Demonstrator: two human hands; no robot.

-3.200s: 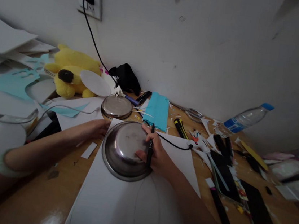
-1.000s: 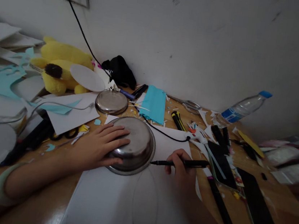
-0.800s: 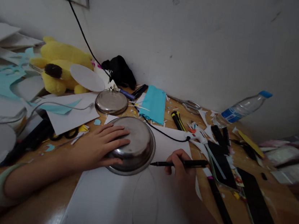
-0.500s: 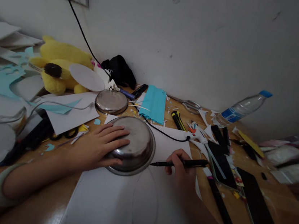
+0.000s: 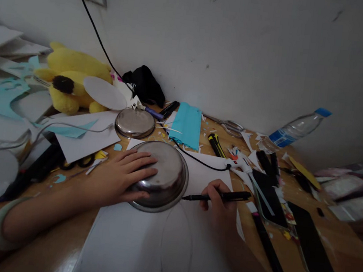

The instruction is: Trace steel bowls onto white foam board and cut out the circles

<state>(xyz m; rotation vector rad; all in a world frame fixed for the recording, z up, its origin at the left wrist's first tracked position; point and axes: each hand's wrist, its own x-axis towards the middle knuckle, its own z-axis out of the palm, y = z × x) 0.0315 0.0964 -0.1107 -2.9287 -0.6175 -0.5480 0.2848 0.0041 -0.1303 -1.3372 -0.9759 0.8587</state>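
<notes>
A metal bowl [image 5: 167,169] lies upside down on a large white sheet of paper [image 5: 128,248]. My left hand [image 5: 126,175] rests on it with fingers spread, pressing flat on its left side. In my right hand [image 5: 219,202] is a black pen [image 5: 235,196], gripped between thumb and fingers. The pen's tip is at the bowl's lower right rim, on the paper. A thin drawn outline, round or oval, shows on the sheet just below the bowl. A smaller metal dish [image 5: 134,122], also bottom up, sits behind the bowl.
Behind the sheet are folded blue paper [image 5: 186,125], a yellow-black utility knife [image 5: 216,145] and scissors [image 5: 230,126]. A glue gun [image 5: 240,164], phones and a tilted bottle [image 5: 296,130] are on the right. Paper scraps and a yellow plush toy [image 5: 77,70] crowd the left.
Almost nothing differs. The view has shifted very slightly; both hands, the bowl and the pen keep practically the same places.
</notes>
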